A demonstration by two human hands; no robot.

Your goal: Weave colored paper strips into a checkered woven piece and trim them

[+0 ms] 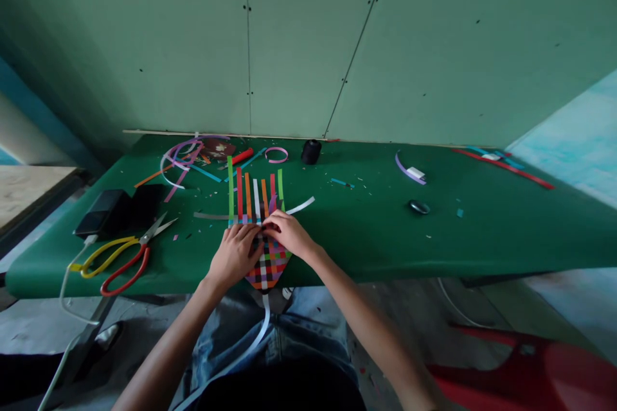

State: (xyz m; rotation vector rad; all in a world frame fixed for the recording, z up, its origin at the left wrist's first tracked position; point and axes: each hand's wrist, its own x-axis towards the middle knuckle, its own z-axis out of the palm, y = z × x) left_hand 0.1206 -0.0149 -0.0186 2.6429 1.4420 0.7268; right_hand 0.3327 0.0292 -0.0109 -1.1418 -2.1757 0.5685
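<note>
A woven piece of coloured strips lies at the table's near edge, its checkered weave narrowing to a point toward me. Loose green, red, orange and white strip ends stick out on the far side. My left hand grips its left side, fingers bent and close together over the weave. On the right, my right hand pinches at a strip in the middle, fingertips close to the left hand's. What lies between the fingertips is partly hidden. A white strip and a grey strip stick out sideways.
Scissors with yellow and red handles lie left, by a black box with a white cable. Loose strips, a pink ring, a black spool and a dark oval object also lie on the green table.
</note>
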